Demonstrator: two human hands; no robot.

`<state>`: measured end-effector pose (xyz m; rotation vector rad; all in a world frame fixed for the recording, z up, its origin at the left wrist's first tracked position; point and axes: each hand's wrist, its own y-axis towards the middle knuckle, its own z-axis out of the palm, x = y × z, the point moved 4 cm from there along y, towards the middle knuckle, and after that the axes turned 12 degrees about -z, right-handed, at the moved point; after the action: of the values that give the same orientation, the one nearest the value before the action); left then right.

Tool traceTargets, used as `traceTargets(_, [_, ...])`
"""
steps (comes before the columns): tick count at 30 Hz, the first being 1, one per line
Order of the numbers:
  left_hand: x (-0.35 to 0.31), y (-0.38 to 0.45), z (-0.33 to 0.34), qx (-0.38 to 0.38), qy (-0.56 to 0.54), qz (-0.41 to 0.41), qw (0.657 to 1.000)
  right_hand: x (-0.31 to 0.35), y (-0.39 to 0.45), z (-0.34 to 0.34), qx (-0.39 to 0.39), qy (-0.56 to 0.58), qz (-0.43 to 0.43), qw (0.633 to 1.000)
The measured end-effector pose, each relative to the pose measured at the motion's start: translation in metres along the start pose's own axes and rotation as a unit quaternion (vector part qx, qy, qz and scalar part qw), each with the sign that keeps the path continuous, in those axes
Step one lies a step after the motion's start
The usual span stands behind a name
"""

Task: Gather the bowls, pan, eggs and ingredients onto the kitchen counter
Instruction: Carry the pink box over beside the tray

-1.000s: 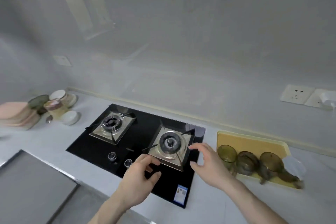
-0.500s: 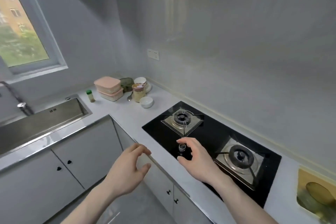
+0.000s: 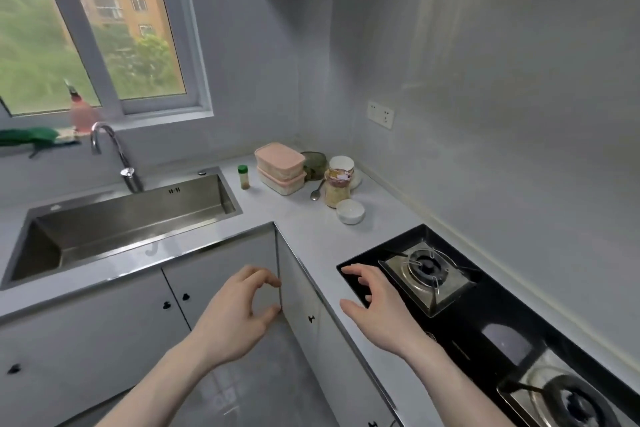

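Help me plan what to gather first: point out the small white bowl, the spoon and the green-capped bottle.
small white bowl [image 3: 350,211], head view, on the inside of its rim.
spoon [image 3: 315,195], head view, on its scoop lying on the counter.
green-capped bottle [image 3: 243,178], head view, on its body below the cap.

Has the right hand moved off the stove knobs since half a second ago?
Yes. The right hand has moved left along the black cooktop, from over the knobs to its left front corner, empty.
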<state>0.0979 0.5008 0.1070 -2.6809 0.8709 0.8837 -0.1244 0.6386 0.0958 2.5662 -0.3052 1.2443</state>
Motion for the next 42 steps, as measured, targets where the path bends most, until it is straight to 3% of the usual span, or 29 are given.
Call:
traceTargets(16, [0.1, 0.17, -0.054, 0.0, -0.027, -0.07, 0.997, -0.006, 0.228, 0.062, 0.061, 0.021, -0.014, 0.998])
traceTargets(32, [0.219, 0.362, -0.108, 0.085, -0.035, -0.006, 0.996, -0.009, 0.352, 0.149, -0.051, 0.036, 0.103, 0.993])
traceTargets(42, [0.22, 0.468, -0.101, 0.137, -0.043, 0.005, 0.99, -0.038, 0.417, 0.138, -0.089, 0.07, 0.162, 0.98])
